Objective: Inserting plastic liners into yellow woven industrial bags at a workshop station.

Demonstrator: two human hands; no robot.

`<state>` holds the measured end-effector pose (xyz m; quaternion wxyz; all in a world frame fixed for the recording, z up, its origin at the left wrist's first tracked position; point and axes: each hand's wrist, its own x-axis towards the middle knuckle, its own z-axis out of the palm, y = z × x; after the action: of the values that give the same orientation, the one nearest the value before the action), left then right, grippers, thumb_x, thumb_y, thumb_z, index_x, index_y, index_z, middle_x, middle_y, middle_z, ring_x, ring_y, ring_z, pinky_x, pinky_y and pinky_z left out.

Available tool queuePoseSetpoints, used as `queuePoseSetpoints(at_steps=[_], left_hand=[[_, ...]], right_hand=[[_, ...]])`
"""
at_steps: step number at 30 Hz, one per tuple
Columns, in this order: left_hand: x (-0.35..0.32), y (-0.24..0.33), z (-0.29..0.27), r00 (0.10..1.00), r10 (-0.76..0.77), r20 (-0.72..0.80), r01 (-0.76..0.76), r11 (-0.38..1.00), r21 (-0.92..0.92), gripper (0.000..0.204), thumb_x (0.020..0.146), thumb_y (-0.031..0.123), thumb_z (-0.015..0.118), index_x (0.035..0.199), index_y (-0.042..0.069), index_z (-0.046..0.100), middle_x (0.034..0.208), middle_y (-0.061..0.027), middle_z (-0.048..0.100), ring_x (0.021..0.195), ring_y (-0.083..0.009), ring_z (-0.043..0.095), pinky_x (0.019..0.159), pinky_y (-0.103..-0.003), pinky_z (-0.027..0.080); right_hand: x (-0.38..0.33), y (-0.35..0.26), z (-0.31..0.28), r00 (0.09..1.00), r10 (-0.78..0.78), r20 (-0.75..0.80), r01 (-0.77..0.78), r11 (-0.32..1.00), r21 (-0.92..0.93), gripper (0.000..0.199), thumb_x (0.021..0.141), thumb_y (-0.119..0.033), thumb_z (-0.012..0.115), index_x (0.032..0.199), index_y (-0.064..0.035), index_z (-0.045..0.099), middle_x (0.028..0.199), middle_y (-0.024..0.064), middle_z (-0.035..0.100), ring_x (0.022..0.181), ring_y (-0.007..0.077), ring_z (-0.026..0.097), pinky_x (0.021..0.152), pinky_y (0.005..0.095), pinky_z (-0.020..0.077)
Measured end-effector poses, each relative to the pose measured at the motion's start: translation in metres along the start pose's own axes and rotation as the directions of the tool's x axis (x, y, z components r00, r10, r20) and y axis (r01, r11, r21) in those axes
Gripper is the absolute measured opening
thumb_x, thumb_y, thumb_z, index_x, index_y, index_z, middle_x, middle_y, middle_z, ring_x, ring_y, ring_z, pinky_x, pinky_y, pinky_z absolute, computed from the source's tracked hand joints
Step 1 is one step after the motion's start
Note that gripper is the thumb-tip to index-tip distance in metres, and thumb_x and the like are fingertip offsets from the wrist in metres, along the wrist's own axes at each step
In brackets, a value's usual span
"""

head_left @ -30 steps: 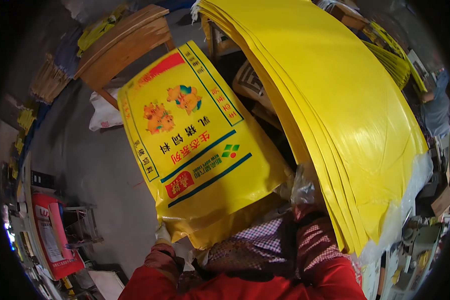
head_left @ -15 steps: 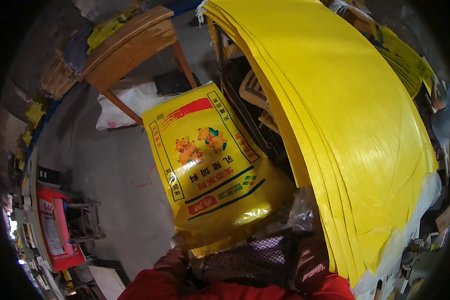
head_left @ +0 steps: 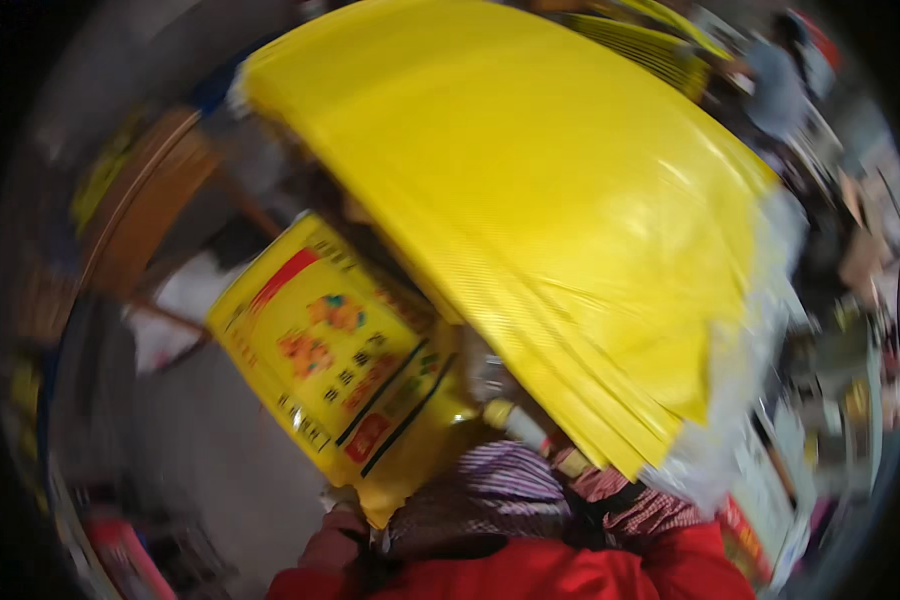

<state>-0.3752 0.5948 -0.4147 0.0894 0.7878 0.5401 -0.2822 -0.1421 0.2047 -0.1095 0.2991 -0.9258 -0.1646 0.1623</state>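
Yellow printed sack [head_left: 335, 370] is gripped at its near corner by the left hand [head_left: 341, 497], spread forward beyond it beside a yellow stack [head_left: 530, 210]. The right hand [head_left: 574, 464] is blurred at the stack's edge; its grip cannot be told.

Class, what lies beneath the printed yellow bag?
Grey floor shows past the left edge of the printed yellow bag, whose near corner meets the left hand. Whatever lies directly beneath is covered and cannot be seen.
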Motion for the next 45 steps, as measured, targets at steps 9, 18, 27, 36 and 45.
queuePoseSetpoints(at_steps=[9,18,27,36,45], left_hand=[[-0.163,0.225,-0.293,0.29,0.47,-0.833,-0.956,0.177,-0.233,0.043,0.094,0.014,0.054,0.13,-0.007,0.044,0.129,-0.0209,0.049,0.116,-0.0297,0.05,0.101,-0.037,0.037],[-0.459,0.367,-0.358,-0.297,0.935,-0.192,-0.83,-0.352,-0.433,0.034,0.094,0.02,0.056,0.117,-0.005,0.058,0.108,-0.0105,0.063,0.099,-0.0159,0.058,0.089,-0.027,0.045],[-0.502,0.432,-0.297,-0.248,0.962,0.114,-0.881,-0.175,-0.44,0.032,0.086,0.033,0.066,0.09,0.002,0.058,0.074,0.0009,0.053,0.064,-0.0085,0.047,0.06,-0.022,0.039],[-0.525,0.373,-0.305,-0.435,0.806,0.402,-0.806,-0.15,-0.572,0.022,0.088,0.023,0.063,0.095,0.002,0.06,0.079,0.0007,0.056,0.067,-0.0079,0.051,0.064,-0.021,0.042],[-0.536,0.393,-0.304,-0.346,0.897,0.276,-0.79,-0.119,-0.601,0.035,0.089,0.035,0.062,0.094,0.001,0.062,0.085,-0.0024,0.062,0.073,-0.0098,0.058,0.07,-0.024,0.047]], right_hand=[[-0.119,-0.024,-0.127,0.752,-0.657,-0.056,0.577,0.614,0.538,0.044,0.084,-0.021,0.063,0.125,-0.0079,0.056,0.107,0.0153,0.066,0.095,0.0284,0.065,0.086,0.0331,0.0504],[-0.118,0.057,-0.164,0.645,0.252,-0.722,-0.259,0.96,0.104,0.031,0.08,-0.025,0.064,0.104,-0.0052,0.065,0.096,0.0198,0.063,0.087,0.0374,0.063,0.076,0.0421,0.0512],[-0.15,0.076,-0.133,0.785,0.401,-0.472,-0.335,0.916,0.221,0.023,0.08,-0.025,0.062,0.092,-0.0057,0.064,0.085,0.0197,0.063,0.081,0.0385,0.061,0.07,0.0439,0.049],[-0.146,0.105,-0.168,0.649,0.578,-0.494,0.277,0.425,0.862,0.052,0.083,-0.045,0.064,0.106,0.0018,0.062,0.09,0.0239,0.065,0.082,0.0331,0.064,0.071,0.0396,0.0501],[-0.093,0.13,-0.174,0.579,0.609,-0.542,-0.115,0.718,0.686,0.058,0.074,-0.05,0.071,0.096,0.0031,0.067,0.088,0.0254,0.066,0.082,0.0347,0.065,0.072,0.0388,0.0498]])
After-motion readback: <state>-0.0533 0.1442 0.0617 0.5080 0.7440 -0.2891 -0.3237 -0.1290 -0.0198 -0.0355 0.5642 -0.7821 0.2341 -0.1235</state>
